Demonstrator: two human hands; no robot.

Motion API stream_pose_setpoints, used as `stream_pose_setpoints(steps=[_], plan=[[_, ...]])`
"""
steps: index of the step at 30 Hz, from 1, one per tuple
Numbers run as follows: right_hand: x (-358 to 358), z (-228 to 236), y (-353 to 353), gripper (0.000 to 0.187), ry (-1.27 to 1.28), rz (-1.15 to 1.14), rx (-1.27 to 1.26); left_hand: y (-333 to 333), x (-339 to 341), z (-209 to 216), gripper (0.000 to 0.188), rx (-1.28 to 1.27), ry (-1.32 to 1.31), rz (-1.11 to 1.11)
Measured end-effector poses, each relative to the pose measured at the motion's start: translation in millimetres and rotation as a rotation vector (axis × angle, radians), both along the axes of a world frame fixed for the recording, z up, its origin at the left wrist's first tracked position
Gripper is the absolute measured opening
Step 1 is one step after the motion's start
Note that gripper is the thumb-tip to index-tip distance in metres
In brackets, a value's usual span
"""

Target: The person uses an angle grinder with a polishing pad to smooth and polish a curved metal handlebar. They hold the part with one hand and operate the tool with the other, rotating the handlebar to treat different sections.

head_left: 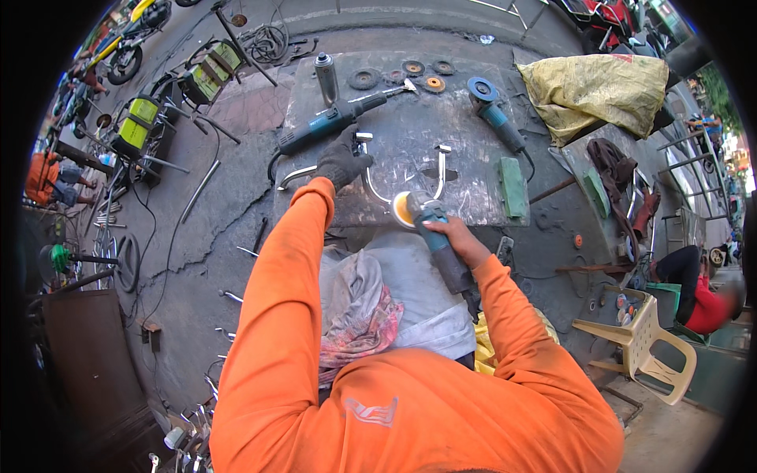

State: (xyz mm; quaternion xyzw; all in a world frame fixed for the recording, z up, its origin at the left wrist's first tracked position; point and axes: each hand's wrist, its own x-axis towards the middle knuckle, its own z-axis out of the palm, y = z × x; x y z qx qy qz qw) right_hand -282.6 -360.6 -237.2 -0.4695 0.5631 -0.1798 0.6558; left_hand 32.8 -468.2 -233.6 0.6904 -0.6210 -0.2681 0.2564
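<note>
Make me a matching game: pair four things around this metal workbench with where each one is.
Things:
1. left hand
2. right hand
3. spray can
4. yellow sack

Places:
A. standing at the plate's far edge
B. gripping the angle grinder with the yellow disc
C. heaped at the far right
D. gloved, pressing down the curved chrome tube

Pairs: 1-D, 2-B, 3-A, 4-C

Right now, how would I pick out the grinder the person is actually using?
Find the grey metal slab on the ground. At its near edge, the bare right hand holds a teal grinder. Unlike the two lying idle farther back, its disc is yellow.
</note>
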Motion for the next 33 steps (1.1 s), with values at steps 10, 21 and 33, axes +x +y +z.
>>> stream_pose_setpoints(steps=[10, 21, 33], plan=[[-30.2, -11.3, -29.1, 0.058, 0.217, -0.150, -0.282, 29.4, -38.7, -15.0, 0.114, -0.049, -0.366, 0.450], [-31.4, -23.0, 5.0, 0.054, -0.024, -0.048, -0.025, 37.7, -26.9, -18.7, 0.114, 0.113, -0.356, 0.302], [-35.4, -73.2, -75.1, 0.057, 0.101, -0.289, -0.238, 70.7, -43.0, -14.6, 0.102, 0.101, -0.446, 0.180]])
